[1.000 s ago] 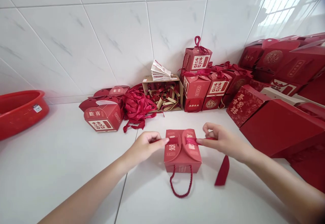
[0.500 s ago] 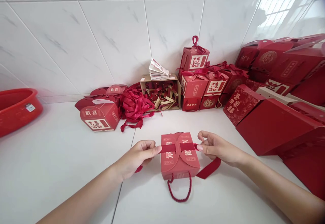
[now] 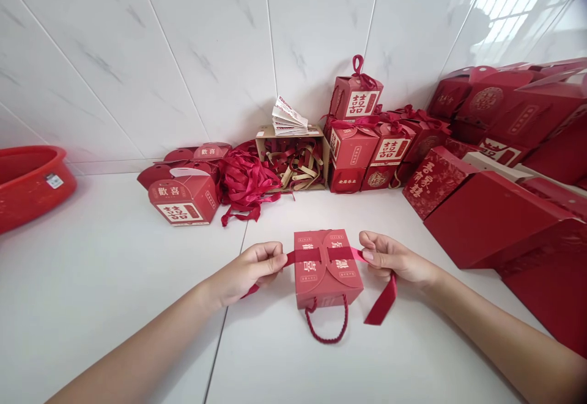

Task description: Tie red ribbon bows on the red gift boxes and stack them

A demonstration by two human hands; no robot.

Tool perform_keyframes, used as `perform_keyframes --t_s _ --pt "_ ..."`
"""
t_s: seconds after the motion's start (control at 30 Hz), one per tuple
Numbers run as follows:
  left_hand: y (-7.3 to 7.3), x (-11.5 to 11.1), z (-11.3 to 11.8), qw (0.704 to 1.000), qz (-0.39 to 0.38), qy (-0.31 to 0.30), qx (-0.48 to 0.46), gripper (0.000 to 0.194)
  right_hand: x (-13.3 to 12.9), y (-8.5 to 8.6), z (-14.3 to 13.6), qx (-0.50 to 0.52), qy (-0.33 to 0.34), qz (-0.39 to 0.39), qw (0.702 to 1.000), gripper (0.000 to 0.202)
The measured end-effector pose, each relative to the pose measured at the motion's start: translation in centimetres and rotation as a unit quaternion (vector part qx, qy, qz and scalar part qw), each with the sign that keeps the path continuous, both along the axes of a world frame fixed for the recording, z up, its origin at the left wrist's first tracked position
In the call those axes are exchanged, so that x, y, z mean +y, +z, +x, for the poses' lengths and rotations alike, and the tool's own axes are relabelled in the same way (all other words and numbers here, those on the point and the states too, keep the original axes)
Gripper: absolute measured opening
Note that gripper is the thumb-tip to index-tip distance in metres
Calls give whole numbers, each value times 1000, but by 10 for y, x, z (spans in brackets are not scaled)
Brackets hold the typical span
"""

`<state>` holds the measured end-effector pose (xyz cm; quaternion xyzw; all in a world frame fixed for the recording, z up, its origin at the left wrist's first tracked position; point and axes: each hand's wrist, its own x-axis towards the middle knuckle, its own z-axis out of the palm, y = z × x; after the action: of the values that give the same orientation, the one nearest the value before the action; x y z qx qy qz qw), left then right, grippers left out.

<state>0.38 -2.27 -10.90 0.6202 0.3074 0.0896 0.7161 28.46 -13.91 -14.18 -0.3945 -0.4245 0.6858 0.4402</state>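
Observation:
A red gift box (image 3: 329, 282) with light printed characters and overlapping rounded flaps sits on the white surface between my hands. A dark red ribbon (image 3: 339, 253) runs across its top, threaded through slits in the flaps. To the left of the box, my left hand (image 3: 261, 266) pinches one end of the ribbon, its tail showing below the fingers. On the other side my right hand (image 3: 387, 257) pinches the other end, with a longer tail hanging below it. A twisted red cord handle (image 3: 328, 338) lies on the surface at the box's near side.
At the back are an untied box (image 3: 183, 199), a heap of red ribbons (image 3: 247, 178) and a carton (image 3: 325, 159) of cord handles with paper slips (image 3: 290, 120) on top. Finished boxes (image 3: 358, 101) are stacked beside it. Larger red boxes (image 3: 495, 208) fill the right; a red basin (image 3: 36, 187) stands left.
My hands have moved slightly farther from the box's sides, leaving more ribbon showing at both edges. The ribbon looks pulled straighter. The whole view has shifted a little.

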Motion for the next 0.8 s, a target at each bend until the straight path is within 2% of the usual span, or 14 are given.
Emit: perform_keyframes --t_s 0.17,0.33,0.47,0.67,0.8 --pt "2 5 -4 1000 6 -27 9 50 0 -1 5 3 33 -25 999 45" --pt "-3 3 -5 997 44 0 60 54 -1 -5 6 -47 51 -64 996 42" --pt "-2 7 -9 996 25 -8 87 50 0 -4 16 -64 84 -60 993 45" --pt "9 34 -30 996 -7 -27 86 50 -3 -3 44 -23 100 -47 994 39" --pt "21 45 -47 998 7 -14 60 53 -1 -2 55 18 53 -4 998 49"
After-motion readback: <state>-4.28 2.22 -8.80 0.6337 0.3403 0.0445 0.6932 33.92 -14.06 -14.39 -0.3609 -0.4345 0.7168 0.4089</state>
